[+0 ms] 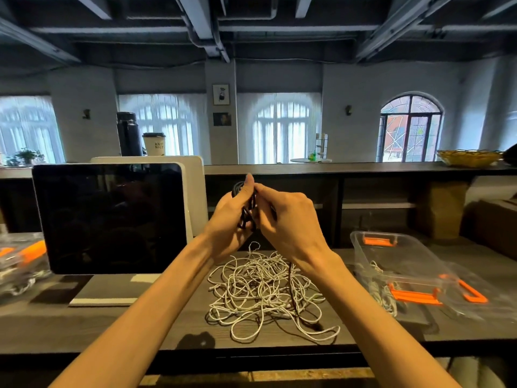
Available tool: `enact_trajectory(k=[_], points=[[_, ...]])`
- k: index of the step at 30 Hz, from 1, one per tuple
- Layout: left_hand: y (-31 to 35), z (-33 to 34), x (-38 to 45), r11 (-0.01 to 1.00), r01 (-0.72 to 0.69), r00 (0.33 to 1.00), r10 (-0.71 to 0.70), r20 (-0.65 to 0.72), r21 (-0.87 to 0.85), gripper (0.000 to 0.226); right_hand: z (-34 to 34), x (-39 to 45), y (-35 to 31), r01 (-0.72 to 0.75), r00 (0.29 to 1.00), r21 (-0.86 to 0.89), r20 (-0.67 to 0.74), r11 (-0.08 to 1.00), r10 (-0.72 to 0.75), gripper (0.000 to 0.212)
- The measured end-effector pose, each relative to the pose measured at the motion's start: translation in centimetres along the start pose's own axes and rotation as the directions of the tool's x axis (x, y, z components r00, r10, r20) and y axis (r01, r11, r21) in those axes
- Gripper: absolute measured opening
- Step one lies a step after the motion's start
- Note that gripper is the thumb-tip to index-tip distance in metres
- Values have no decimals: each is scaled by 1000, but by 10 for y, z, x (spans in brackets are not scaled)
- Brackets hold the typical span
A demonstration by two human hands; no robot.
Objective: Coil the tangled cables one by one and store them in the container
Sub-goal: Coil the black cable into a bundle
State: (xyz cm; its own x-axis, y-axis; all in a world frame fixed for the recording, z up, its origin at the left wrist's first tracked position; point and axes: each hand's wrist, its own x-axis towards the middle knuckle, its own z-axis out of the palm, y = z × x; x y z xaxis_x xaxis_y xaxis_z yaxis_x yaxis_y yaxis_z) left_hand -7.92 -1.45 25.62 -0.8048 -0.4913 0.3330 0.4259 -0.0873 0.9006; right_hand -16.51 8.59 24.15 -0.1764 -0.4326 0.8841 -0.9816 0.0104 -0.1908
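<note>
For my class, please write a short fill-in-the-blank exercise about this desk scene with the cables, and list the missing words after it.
1. Both hands, the left hand and the right hand, hold a coil of ____ cable.
2. The tangled pile on the desk is mostly ____ in colour.
3. The clear container has ____ handles.
4. The container stands to the ____ of the pile.

Missing words: black; white; orange; right

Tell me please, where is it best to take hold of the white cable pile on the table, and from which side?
Pinch the loose outer loop at the near edge of the white cable pile, coming from above. It lies free on the table, clear of the tangled middle.
</note>
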Motion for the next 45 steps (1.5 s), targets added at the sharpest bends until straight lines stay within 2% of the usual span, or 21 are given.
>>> enact_trajectory(k=[3, 6, 9, 11, 15, 17, 20, 22, 25, 28, 31, 34, 36, 39, 43, 45], points=[[2, -6, 5, 988, -9, 995, -7, -104, -154, 36, 1, -13, 1, -73, 995, 77, 70, 994, 67, 24], [-2, -8, 6, 973, -19, 991, -13, -135, -230, 29, 4, -23, 0, -57, 997, -38, 51, 998, 59, 18], [-7, -4, 5, 955, 10, 998, -27, -53, -298, 25, 6, -28, -5, 40, 998, -198, 61, 979, -28, 11], [-10, -3, 4, 944, 4, 998, -26, -61, -330, 24, 7, -29, -10, 91, 992, -236, 107, 968, -67, 4], [-22, -4, 4, 957, -24, 989, -20, -146, -289, 24, 6, -31, -13, 168, 962, -222, 248, 960, -111, 13], [-21, -7, 6, 964, -56, 979, 2, -202, -261, 23, 3, -34, -8, 96, 955, -144, 292, 985, -50, 11], [-13, -17, 10, 980, -103, 958, 51, -282, -173, 23, -5, -38, 3, -127, 948, 71, 302, 989, 100, 23], [-11, -22, 11, 996, -89, 956, 79, -282, -23, 24, -11, -37, 8, -63, 961, 40, 271, 997, 50, 24], [-13, -21, 8, 955, -17, 984, 68, -162, 297, 36, -14, -27, 7, 106, 963, -42, 253, 993, -92, 19], [-9, -16, 2, 882, 65, 997, -34, -74, 468, 57, -16, -16, 9, 84, 960, 104, 257, 991, -108, 18], [-7, -12, -9, 899, 166, 980, -197, 35, 404, 75, -19, -9, 10, 16, 955, 275, 282, 961, -97, 21], [-9, -14, -18, 910, 238, 924, -321, 211, 341, 97, -19, -5, 6, -74, 960, 318, 281, 945, -20, 33], [-12, -19, -19, 922, 285, 872, -363, 329, 262, 100, -19, -5, 3, -140, 958, 310, 284, 940, 49, 38], [-11, -22, -20, 927, 343, 805, -375, 460, 155, 94, -19, -6, 3, -153, 957, 282, 281, 947, 71, 28], [-10, -25, -23, 947, 225, 771, -317, 552, 230, 35, -21, -7, 3, -210, 946, 320, 306, 924, 109, 23], [-12, -27, -22, 942, 193, 778, -317, 542, 275, 28, -22, -6, 4, -221, 941, 269, 311, 937, 133, 27]])
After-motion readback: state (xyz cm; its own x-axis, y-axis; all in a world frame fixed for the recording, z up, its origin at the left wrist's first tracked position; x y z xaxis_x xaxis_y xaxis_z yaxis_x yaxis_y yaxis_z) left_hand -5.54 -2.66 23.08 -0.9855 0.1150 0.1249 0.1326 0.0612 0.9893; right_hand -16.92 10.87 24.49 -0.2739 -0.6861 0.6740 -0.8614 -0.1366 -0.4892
